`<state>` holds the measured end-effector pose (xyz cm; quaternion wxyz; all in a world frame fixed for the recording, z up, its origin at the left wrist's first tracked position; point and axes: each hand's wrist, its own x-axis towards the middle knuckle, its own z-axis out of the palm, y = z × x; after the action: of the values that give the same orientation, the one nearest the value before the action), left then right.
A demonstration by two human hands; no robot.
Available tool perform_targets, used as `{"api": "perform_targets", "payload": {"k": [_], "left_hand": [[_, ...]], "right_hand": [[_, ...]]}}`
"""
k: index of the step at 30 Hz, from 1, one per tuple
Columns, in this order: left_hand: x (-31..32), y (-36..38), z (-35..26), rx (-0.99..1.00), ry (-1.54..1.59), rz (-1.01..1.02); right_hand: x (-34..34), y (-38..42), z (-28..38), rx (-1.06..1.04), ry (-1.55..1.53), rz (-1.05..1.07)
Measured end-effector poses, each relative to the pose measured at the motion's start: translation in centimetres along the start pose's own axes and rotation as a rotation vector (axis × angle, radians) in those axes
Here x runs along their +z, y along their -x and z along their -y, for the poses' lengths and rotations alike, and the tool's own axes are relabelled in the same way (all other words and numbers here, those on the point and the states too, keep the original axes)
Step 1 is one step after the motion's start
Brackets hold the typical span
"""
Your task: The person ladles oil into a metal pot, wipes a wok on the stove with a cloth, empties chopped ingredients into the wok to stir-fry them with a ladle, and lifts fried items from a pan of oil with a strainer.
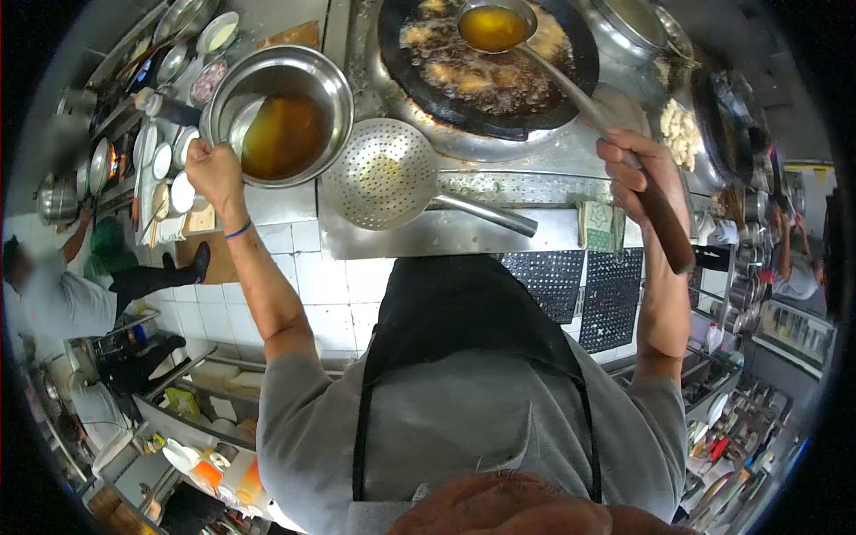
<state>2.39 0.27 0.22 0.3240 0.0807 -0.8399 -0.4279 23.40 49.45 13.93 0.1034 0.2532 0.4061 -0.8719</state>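
- The left hand (212, 169) is closed on the rim of a steel bowl (281, 114) that holds brown oil.
- The bowl sits on the bench (428, 234), just left of the wok (486, 67).
- The right hand (637, 174) grips the dark wooden handle of a ladle (496, 27).
- The ladle's cup, full of amber oil, hangs over the wok, where pieces of food fry.
- A perforated skimmer (385, 176) lies between bowl and wok, nearer the person.
- Another person (53, 294) stands well left of the bowl.

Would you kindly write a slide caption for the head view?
Left hand grips oil-filled steel bowl; right hand holds ladle of oil over wok.
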Motion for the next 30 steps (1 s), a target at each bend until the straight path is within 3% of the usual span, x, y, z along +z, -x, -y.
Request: {"api": "perform_targets", "payload": {"k": [8, 11, 12, 15, 17, 21, 22, 26, 30], "left_hand": [[0.4, -0.2, 0.1, 0.026, -0.029, 0.001], [0.4, -0.3, 0.3, 0.059, -0.054, 0.009], [0.8, -0.5, 0.9, 0.065, -0.070, 0.006], [0.2, 0.1, -1.3, 0.103, -0.073, 0.021], [0.4, -0.7, 0.7, 0.186, -0.154, -0.022], [0.7, 0.1, -1.4, 0.092, -0.097, -0.070], [0.5, 0.2, -1.9, 0.095, -0.118, -0.061], [0.7, 0.6, -2.4, 0.039, -0.076, -0.053], [1.0, 0.7, -1.9, 0.015, -0.085, -0.058]], "right_hand": [[-2.9, -1.3, -0.2, -0.167, 0.364, -0.230], [-3.1, -1.2, -1.1, -0.332, 0.767, -0.283], [-3.2, -0.8, -0.9, -0.291, 1.001, -0.359], [-5.5, -1.6, -2.7, -0.800, 1.434, -0.403], [-4.6, -0.7, -3.0, -0.814, 1.484, -0.444], [-0.3, 3.1, -2.4, -0.491, 0.924, -0.289], [0.6, 3.3, -3.1, -0.550, 0.829, -0.294], [3.7, 4.2, -4.2, -0.340, 0.660, -0.059], [7.5, 2.6, -6.5, -0.154, 0.754, 0.038]]}}
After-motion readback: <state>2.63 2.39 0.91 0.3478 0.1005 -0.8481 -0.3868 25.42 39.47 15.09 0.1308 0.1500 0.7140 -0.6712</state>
